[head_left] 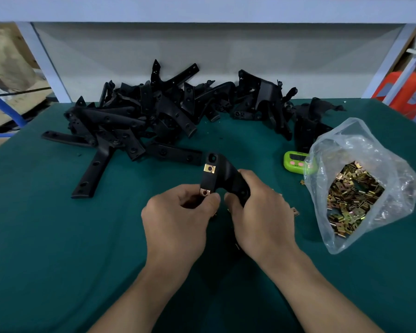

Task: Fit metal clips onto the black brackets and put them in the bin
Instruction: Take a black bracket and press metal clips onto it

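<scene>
Both hands hold one black bracket (222, 174) above the green table (58, 224). My right hand (262, 212) grips its lower right end. My left hand (178, 217) pinches a metal clip (205, 192) against the bracket's lower left edge. Another brass clip (209, 168) sits on the bracket higher up, near its top hole. A large pile of black brackets (154, 111) lies across the back of the table. A clear plastic bag (356, 186) at the right is full of brass clips. No bin is in view.
A small green timer (296, 162) lies beside the bag. A few loose clips (296, 211) lie on the cloth near my right hand. A white frame and panel close off the table's back. Cardboard boxes stand off to the left, an orange object to the right.
</scene>
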Tool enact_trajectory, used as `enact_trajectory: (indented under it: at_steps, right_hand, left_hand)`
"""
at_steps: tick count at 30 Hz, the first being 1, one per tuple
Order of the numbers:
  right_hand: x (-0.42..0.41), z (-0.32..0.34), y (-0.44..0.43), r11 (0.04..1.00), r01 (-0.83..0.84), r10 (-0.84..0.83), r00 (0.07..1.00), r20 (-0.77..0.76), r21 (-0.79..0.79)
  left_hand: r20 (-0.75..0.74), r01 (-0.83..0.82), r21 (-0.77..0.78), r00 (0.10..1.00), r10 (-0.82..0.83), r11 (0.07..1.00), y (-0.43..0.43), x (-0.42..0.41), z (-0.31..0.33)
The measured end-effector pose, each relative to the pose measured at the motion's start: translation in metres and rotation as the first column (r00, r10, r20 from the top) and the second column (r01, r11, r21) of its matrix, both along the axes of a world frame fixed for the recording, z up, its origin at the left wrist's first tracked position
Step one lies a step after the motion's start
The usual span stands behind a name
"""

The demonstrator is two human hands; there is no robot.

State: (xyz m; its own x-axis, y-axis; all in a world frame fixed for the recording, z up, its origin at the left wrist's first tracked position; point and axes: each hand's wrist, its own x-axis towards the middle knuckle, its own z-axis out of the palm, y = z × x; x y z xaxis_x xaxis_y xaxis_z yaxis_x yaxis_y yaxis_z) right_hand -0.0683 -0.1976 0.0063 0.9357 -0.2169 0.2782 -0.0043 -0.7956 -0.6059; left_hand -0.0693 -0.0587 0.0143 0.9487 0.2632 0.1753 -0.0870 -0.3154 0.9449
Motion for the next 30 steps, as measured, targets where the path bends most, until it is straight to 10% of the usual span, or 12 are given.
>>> enact_trajectory:
  at_steps: [16, 30]
  right_hand:
    - [-0.019, 0.024, -0.002, 0.997, 0.031, -0.028, 0.999, 0.046, -0.073]
    - [-0.087, 0.07, -0.058, 0.958, -0.034, 0.075, 0.988, -0.134, 0.286]
  left_hand:
    - [0.17, 0.154, 0.119, 0.97, -0.173, 0.981, 0.002, -0.01, 0.022]
    - [0.207, 0.456, 0.075, 0.863, -0.461, 0.887, -0.033, -0.042, 0.053]
